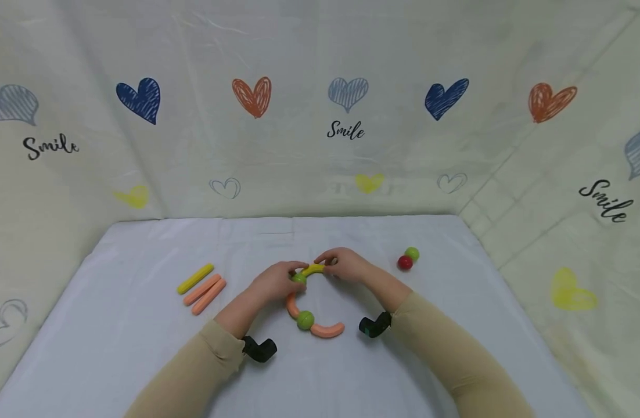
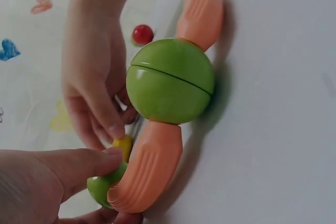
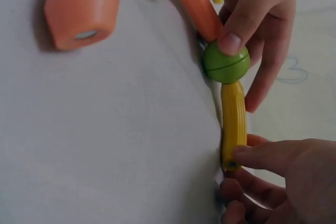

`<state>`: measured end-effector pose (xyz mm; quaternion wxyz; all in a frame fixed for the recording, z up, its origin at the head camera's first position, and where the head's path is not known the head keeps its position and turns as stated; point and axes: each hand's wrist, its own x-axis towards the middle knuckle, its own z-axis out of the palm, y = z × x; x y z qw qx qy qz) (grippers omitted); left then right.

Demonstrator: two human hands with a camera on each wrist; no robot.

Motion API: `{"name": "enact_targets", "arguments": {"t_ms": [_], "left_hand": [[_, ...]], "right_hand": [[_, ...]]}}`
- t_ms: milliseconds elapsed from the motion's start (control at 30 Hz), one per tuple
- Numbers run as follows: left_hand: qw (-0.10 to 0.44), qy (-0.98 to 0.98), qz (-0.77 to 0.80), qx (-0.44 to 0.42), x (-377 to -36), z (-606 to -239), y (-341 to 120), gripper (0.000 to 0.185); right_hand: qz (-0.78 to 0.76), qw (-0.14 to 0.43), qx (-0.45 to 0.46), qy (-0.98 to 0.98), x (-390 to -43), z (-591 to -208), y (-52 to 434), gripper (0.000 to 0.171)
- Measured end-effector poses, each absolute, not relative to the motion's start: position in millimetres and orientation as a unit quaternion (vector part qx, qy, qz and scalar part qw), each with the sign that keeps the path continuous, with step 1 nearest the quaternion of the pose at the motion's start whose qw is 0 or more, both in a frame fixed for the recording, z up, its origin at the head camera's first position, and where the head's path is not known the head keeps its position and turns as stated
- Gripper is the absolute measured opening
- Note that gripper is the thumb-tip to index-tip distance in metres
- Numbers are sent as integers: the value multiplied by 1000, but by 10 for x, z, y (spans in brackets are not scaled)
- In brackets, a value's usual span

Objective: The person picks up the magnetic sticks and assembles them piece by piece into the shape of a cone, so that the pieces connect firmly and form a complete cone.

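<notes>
My left hand (image 1: 275,281) pinches a green ball (image 3: 227,61) at the upper left of a curved chain on the table. With thumb and fingers, my right hand (image 1: 346,264) pinches the free end of a curved yellow piece (image 3: 234,124), whose other end meets that ball. From the ball a curved orange piece (image 2: 153,166) runs down to a second green ball (image 1: 305,320). Another curved orange piece (image 1: 327,330) continues rightward from there; its free end shows a small metallic disc in the right wrist view.
Left of the chain lie a straight yellow stick (image 1: 195,278) and two straight orange sticks (image 1: 209,296). A red ball (image 1: 405,263) and a loose green ball (image 1: 412,253) sit at the back right. Behind the white-covered table (image 1: 142,360) hangs a heart-printed cloth (image 1: 294,157).
</notes>
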<state>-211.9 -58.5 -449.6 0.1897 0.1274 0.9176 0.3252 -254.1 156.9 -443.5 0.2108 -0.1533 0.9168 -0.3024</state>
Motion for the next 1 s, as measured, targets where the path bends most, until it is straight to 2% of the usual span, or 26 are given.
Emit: {"name": "enact_targets", "arguments": {"t_ms": [267, 533, 1000], "left_hand": [[170, 925, 329, 78, -1950, -4506, -551, 58], [165, 931, 320, 65, -1864, -4480, -547, 61], [150, 934, 319, 59, -2018, -4456, -555, 52]], "right_hand": [[-284, 224, -198, 911, -2659, -4396, 1464, 25], [-270, 231, -224, 908, -2682, -4381, 1412, 25], [-278, 184, -236, 913, -2663, -4236, 1548, 28]]}}
